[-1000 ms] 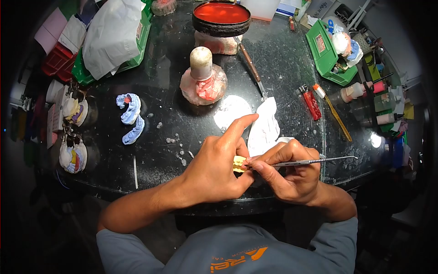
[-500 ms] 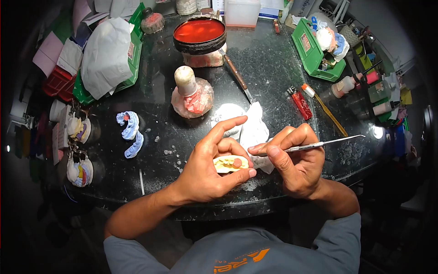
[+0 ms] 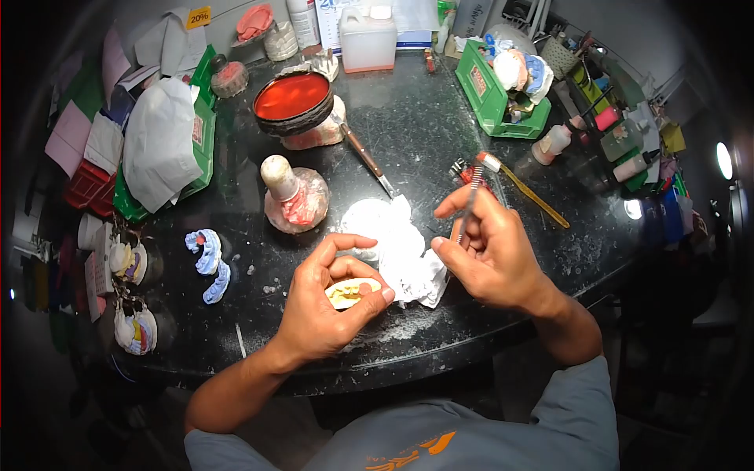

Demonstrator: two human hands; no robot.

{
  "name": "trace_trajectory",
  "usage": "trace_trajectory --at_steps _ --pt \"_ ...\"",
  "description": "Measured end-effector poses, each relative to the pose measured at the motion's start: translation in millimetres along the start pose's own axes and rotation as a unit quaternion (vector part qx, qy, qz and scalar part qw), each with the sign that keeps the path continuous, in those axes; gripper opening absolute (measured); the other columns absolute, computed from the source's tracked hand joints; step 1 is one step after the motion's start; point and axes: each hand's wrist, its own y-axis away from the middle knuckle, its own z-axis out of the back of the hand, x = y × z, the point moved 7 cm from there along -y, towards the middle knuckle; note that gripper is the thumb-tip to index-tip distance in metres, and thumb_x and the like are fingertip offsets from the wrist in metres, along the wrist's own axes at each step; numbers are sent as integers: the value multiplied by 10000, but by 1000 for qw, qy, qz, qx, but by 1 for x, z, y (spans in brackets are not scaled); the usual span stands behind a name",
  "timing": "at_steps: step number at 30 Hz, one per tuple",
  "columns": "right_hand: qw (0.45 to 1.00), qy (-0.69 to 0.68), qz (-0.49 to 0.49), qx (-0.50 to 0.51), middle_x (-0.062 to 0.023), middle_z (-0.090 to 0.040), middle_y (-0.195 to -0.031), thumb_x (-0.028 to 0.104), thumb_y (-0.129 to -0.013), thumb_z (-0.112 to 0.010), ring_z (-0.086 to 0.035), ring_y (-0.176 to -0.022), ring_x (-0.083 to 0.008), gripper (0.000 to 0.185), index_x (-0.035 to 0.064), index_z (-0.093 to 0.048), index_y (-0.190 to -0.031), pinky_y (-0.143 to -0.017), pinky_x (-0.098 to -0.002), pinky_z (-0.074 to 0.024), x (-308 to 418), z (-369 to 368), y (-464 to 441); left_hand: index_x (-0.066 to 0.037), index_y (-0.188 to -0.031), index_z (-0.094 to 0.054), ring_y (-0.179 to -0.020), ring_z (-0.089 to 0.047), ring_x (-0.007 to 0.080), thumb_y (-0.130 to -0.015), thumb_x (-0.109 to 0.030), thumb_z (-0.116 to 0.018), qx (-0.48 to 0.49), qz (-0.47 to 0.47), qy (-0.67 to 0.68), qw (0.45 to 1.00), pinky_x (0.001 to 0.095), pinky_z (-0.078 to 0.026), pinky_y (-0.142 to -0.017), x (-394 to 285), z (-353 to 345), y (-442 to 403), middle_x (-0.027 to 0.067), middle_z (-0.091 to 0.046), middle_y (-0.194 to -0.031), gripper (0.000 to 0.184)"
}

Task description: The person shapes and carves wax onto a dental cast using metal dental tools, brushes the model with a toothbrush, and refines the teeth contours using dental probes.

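A pale yellow dental cast (image 3: pixel 344 295) with a pinkish patch at its right end is held between the thumb and fingers of my left hand (image 3: pixel 318 302). My right hand (image 3: pixel 499 255), raised to the right, holds a thin metal carving tool (image 3: pixel 472 202), which stands nearly upright between the fingers. A crumpled white cloth (image 3: pixel 412 267) lies on the table between my hands. Beyond my right hand are a brush with a yellow handle (image 3: pixel 534 196) and a red object, partly hidden by the fingers.
On the dark table (image 3: pixel 408 118) stand a pan of red wax (image 3: pixel 293 98), a glass burner with a white cap (image 3: pixel 297 200), a knife (image 3: pixel 365 155) and blue casts (image 3: pixel 208 255). Green bins (image 3: pixel 491 98) and articulated models (image 3: pixel 135 326) sit at the sides.
The metal tool has come away from the cast and swung from nearly level to upright as my right hand rose. My left hand has turned the cast face up. The view has shifted.
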Motion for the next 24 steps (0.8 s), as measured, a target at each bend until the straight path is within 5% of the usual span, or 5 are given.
trace_trajectory --at_steps 3,8,23,24 --pt "991 123 1 52 -21 -595 -595 60 -911 -782 -572 -529 -80 313 -26 -635 -1174 -522 -284 -416 -8 7 -9 23 -1235 -592 -902 -697 92 -895 28 -785 40 15 -17 999 235 -565 -795 8 -5 0 98 -750 -981 390" --pt "984 166 -11 68 -87 -674 -632 115 -867 -855 -657 -561 -155 417 -71 -667 -1189 -563 -327 -498 -29 10 -19 5 -1054 -667 -912 -679 76 -866 29 -815 27 -24 -78 996 231 -548 -812 7 -3 1 56 -731 -999 241" --pt "972 226 18 68 -71 -629 -623 151 -872 -873 -611 -554 -159 349 2 -711 -1142 -546 -345 -466 -26 11 -20 27 -1196 -703 -919 -692 74 -905 -16 -844 54 38 64 996 232 -571 -812 10 -3 -2 68 -754 -1043 326" --pt "971 230 11 65 -110 -656 -650 153 -857 -862 -663 -578 -250 336 -4 -722 -1119 -603 -403 -505 -23 11 -20 27 -1190 -703 -923 -697 80 -902 -2 -843 52 33 65 996 237 -576 -818 10 -4 -2 76 -756 -1046 321"
